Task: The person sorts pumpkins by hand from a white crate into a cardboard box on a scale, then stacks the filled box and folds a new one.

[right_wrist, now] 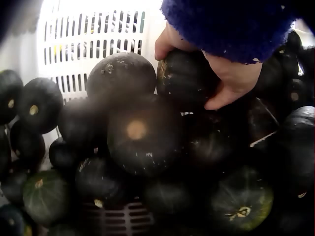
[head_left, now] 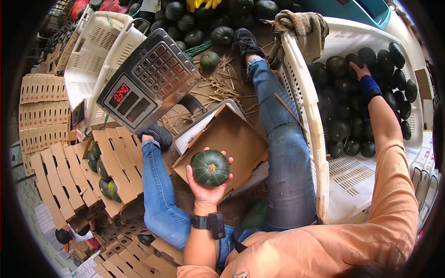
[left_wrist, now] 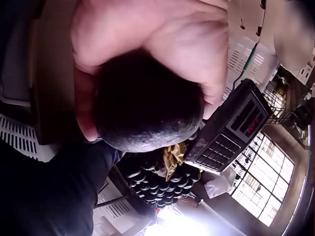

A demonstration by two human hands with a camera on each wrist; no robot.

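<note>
My left hand (head_left: 206, 191) holds a round green squash (head_left: 210, 167) from below, fingers curled up around its sides, above an open cardboard box (head_left: 232, 146). In the left wrist view the left hand (left_wrist: 152, 34) grips the dark squash (left_wrist: 147, 118) on both sides. At the right, my right hand (head_left: 360, 70) reaches into a white crate (head_left: 347, 180) heaped with dark squashes. The right wrist view shows the right hand (right_wrist: 226, 78) with thumb and fingers on either side of one dark squash (right_wrist: 184, 76) near the crate's slotted wall (right_wrist: 93, 29).
A scale display (head_left: 148, 78) with red digits stands beyond the box. Stacked cardboard boxes (head_left: 60, 180) fill the left side, some holding squashes. A cloth (head_left: 301, 34) hangs on the crate's rim. More squashes (head_left: 222, 36) lie at the far side, beyond wood scraps on the floor.
</note>
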